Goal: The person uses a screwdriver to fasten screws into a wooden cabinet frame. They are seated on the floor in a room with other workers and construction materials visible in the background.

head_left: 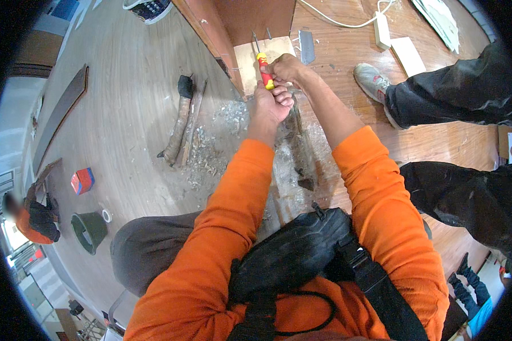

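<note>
A screwdriver [265, 71] with a red and yellow handle is held in front of me, its thin shaft pointing away over a pale wooden board [279, 45]. My right hand [289, 69] is closed on the handle from the right side. Around the handle's lower end, my left hand [274, 103] has its fingers curled and its thumb alongside. The board is set at the base of a brown wooden panel piece [250, 20]. Thin metal pieces, like nails or screws, stick up near the shaft; whether the tip touches anything I cannot tell.
Left of my hands lie a stick-like tool [178, 125] with a black end and debris [210, 142]. A green bucket [90, 232], a red-blue box [82, 181] and a curved plank [60, 119] are farther left. A co-worker's shoe [372, 82] and white power strip [382, 31] are right.
</note>
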The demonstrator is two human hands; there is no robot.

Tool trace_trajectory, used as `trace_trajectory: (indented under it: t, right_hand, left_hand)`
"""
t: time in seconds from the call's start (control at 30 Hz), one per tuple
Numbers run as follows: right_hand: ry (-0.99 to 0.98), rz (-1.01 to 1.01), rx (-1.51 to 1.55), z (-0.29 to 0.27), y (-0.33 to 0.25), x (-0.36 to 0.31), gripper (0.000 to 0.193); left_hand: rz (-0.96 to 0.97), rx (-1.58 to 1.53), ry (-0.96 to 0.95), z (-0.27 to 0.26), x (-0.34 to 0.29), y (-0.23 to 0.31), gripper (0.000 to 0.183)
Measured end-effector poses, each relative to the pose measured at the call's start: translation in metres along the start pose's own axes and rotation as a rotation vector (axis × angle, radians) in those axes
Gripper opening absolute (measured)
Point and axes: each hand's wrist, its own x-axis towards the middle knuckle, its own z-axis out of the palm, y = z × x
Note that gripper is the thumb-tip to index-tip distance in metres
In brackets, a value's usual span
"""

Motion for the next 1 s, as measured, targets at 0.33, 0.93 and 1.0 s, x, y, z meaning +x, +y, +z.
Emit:
trace_trajectory:
  t: [0.33, 0.93, 1.0]
  right_hand:
    - [-0.216, 0.202, 0.400, -0.011, -0.014, -0.026, 0.043]
    - [0.013, 0.084, 0.078, 0.001, -0.025, -0.021, 0.041]
    - [0.177, 0.102, -0.186, 0.006, -0.036, -0.031, 0.044]
  left_hand:
    - [0.109, -0.053, -0.184, 0.016, 0.003, -0.014, 0.047]
    - [0.163, 0.048, 0.055, 0.013, 0.003, -0.005, 0.053]
    - [0.256, 0.179, 0.169, 0.027, -0.007, -0.014, 0.049]
